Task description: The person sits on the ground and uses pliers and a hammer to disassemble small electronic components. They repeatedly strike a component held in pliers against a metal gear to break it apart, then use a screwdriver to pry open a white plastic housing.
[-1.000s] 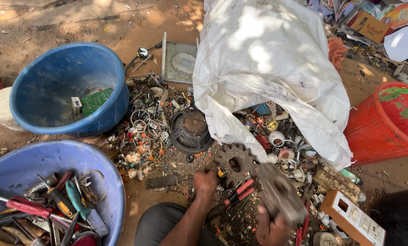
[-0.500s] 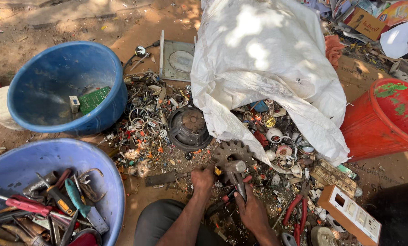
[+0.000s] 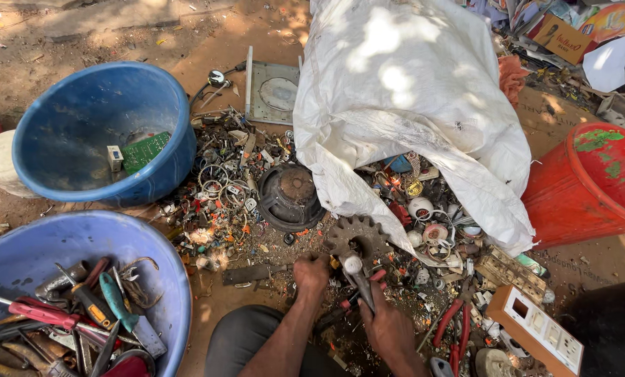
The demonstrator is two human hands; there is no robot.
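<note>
My right hand (image 3: 388, 327) is closed around a slim grey metal piece (image 3: 358, 279) with a pale round tip, held just below a rusty toothed gear (image 3: 358, 236) lying in the scrap. My left hand (image 3: 311, 274) is curled into a fist right beside that tip, at the gear's lower left edge; what it grips is hidden by the fingers. Both forearms reach out from the bottom of the view over my dark trouser knee (image 3: 246, 342). Red-handled pliers (image 3: 453, 322) lie to the right of my right hand.
A white sack (image 3: 410, 105) spills small scrap parts onto the dirt. A black round speaker frame (image 3: 289, 197) lies by the gear. One blue tub (image 3: 176, 139) holds a green circuit board, another blue tub (image 3: 176, 279) holds hand tools. A red bucket (image 3: 578, 199) and a white switch panel (image 3: 539, 329) are at the right.
My right hand let go of a flat metal plate at the right and came in to the gear, now holding the slim metal piece. My left hand stayed by the gear.
</note>
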